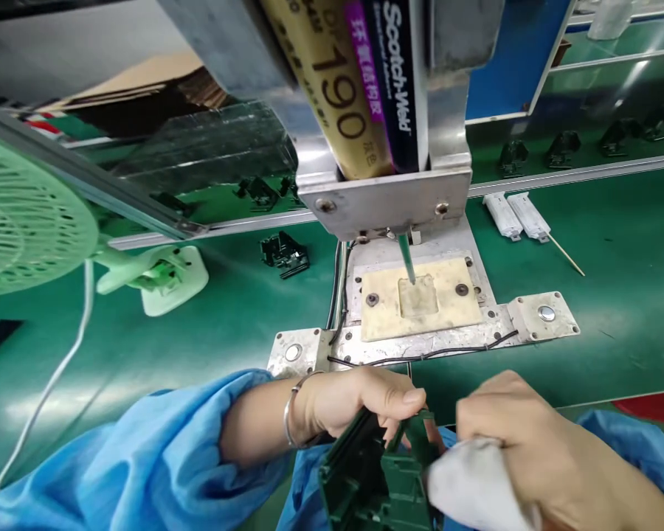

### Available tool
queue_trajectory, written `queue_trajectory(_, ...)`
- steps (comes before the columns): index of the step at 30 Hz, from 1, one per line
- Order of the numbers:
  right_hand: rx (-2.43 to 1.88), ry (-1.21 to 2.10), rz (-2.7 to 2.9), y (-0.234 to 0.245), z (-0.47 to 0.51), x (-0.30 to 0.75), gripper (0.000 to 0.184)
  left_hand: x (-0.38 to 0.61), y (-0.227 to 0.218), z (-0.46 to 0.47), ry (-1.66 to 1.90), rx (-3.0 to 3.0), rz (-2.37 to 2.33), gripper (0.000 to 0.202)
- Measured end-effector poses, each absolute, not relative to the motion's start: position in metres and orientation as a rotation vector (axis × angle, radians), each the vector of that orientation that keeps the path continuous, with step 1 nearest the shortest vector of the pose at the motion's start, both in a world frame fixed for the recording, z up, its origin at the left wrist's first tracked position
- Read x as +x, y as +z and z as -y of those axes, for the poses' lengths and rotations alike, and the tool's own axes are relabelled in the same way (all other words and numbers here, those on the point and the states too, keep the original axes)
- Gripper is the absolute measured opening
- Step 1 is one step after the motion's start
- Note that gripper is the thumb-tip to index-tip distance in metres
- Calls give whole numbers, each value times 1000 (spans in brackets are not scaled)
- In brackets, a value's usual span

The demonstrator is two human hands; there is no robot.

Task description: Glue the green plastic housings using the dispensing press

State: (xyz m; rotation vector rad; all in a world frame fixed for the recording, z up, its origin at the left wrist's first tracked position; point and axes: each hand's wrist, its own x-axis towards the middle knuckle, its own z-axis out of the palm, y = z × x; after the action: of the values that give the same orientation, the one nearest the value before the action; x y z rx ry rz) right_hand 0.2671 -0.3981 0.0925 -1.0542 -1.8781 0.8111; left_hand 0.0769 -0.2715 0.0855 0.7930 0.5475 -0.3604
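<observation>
Head view: you looked down over a green bench [614,332], both hands low in the picture, close to your body.
Left hand [359,402]: closed around the upper edge of a dark green plastic part [376,479], thumb on top, a bracelet [291,417] at the wrist, blue sleeve [160,457] behind it.
Right hand [531,442]: bunched narrowly around a white cloth [470,487], which pressed against the part's right side.
Part's place: held off the bench between your hands, just in front of the fixture, not on it.
Fixture: a metal base [547,313] carried a beige pad [381,306] with a shallow square recess; a green nozzle [406,258] pointed into it from an adhesive cartridge [354,74] overhead.
Around you: a pale green fan [27,221] at left, a black part [285,254] and two white tubes [517,215] farther back.
Doing it well: I judged that a firm left grip on the rim mattered most, so the part would not twist under the cloth. Short strokes with a clean fold, fingertips off the wiped faces, and both hands well below the nozzle would suit.
</observation>
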Motion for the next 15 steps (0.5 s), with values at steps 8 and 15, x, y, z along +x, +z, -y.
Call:
queue_trajectory(8,-1026,793,1946,94,386,254,76,76,105,272,-386,1053,-504,70)
queue_trajectory(15,-1237,632,1971,94,418,267,71,71,114,272,-239,1188,-346,79)
